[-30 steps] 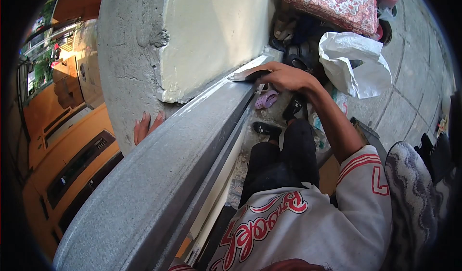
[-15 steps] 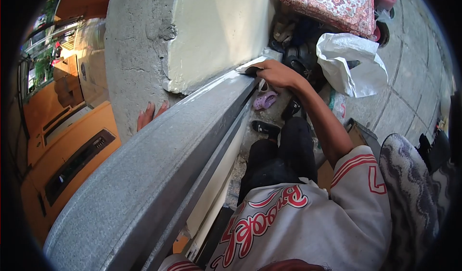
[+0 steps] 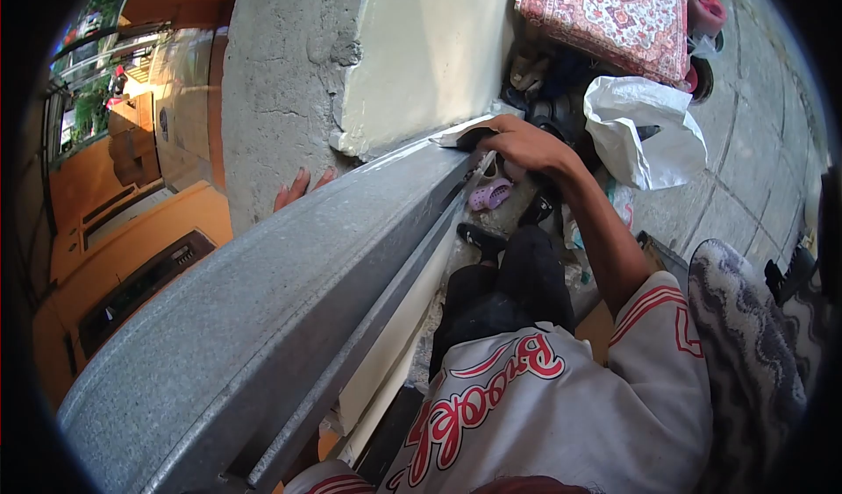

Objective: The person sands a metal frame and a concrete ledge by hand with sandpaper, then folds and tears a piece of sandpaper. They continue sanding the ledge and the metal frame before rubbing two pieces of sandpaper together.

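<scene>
My right hand (image 3: 529,147) is closed around a putty knife (image 3: 476,138) with a dark handle. Its pale blade lies on the top face of a long grey metal beam (image 3: 289,257), near the beam's far end beside the wall. White smears run along the beam's wall-side edge. Of my left hand (image 3: 303,189), only the fingertips show past the beam's far side, bent up around it near the concrete; the beam hides the palm.
A rough concrete column (image 3: 281,82) and cream wall (image 3: 421,55) adjoin the beam. Purple clogs (image 3: 489,196) lie below. A white sack (image 3: 645,139), patterned cushion (image 3: 605,16) and zebra-like striped cloth (image 3: 741,336) are at right. Orange wooden surfaces (image 3: 140,231) drop away at left.
The view has shifted, so the wall, sack and beam end sit slightly further right and lower. My right hand stays at the beam's far end with the putty knife, its wrist turned slightly.
</scene>
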{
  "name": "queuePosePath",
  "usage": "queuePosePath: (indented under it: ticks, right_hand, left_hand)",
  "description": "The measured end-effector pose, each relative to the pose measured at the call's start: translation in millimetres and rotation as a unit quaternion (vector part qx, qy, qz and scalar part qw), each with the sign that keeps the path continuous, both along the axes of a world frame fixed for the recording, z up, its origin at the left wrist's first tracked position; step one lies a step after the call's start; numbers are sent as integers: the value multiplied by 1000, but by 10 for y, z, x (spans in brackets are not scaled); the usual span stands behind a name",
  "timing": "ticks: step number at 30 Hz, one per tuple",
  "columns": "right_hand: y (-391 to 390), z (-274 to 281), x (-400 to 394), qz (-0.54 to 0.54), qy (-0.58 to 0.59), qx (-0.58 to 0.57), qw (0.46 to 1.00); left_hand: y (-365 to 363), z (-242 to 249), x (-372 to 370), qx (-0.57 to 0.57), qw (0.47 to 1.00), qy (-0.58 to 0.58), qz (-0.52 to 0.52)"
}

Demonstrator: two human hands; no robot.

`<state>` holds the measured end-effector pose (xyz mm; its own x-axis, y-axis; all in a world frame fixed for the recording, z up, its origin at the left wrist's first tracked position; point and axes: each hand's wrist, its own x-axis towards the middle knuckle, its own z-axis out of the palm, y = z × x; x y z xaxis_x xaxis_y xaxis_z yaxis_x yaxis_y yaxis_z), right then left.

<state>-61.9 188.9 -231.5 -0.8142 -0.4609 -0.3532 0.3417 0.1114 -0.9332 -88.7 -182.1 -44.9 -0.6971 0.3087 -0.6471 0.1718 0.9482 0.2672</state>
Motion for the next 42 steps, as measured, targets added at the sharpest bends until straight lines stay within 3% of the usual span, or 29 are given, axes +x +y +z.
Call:
queuePosePath:
  ticks: [1, 5, 7, 11, 13, 15, 17, 19, 21, 23, 27, 29, 31, 34, 36, 37, 40, 42]
  right_hand:
    - [-9, 31, 14, -3, -15, -28, 999]
    - [-52, -345, -72, 1, 35, 97, 995]
    - [-81, -124, -114, 24, 45, 118, 992]
    - [-57, 4, -27, -26, 38, 6, 999]
    - [-128, -424, -72, -62, 33, 10, 997]
    - [-140, -552, -172, 15, -22, 95, 995]
    - [-110, -439, -193, 43, 26, 131, 990]
    - [-59, 31, -92, 5, 9, 28, 1000]
    - [-46, -89, -30, -14, 69, 14, 997]
    - [-92, -351, -98, -6, -14, 67, 998]
    - [-124, -285, -130, 36, 27, 146, 988]
    - [-111, -45, -1, -38, 7, -34, 999]
    - [-139, -244, 10, -56, 58, -31, 996]
    - [-163, -393, -66, -41, 20, 25, 999]
    - [-200, -441, -118, -17, -15, 130, 991]
    - [-190, -212, -131, -18, -14, 131, 991]
    - [-217, 176, 44, -111, 47, -48, 992]
    - [-234, -183, 29, -101, 3, -29, 994]
  left_hand:
    - [-15, -6, 11, -20, 1000, -5, 8]
    - [-106, 8, -8, 5, 999, -1, -33]
    - [-82, -19, -82, 16, 999, 6, -45]
    - [-48, 36, 15, 7, 999, 0, -41]
    - [-31, 50, -13, 1, 1000, -8, -20]
    - [-32, 39, -17, 32, 999, -12, -13]
    - [15, 42, -13, 30, 999, 7, -31]
    - [25, 92, 45, 11, 999, 14, -45]
    - [41, 93, -2, 16, 999, -29, -17]
    - [48, 67, -21, 13, 999, -36, -3]
    - [-143, -108, -14, 25, 1000, -14, -4]
    - [-170, -126, -20, 30, 999, -9, -9]
    - [-161, -135, -49, 35, 999, -9, -10]
    - [-142, -134, -76, 36, 999, -10, -14]
    - [-137, -149, -96, 39, 999, -9, -18]
    - [-127, -149, -102, 40, 999, -8, -18]
    - [-114, -137, -101, 37, 999, -9, -20]
    - [-101, -132, -107, 38, 999, -7, -21]
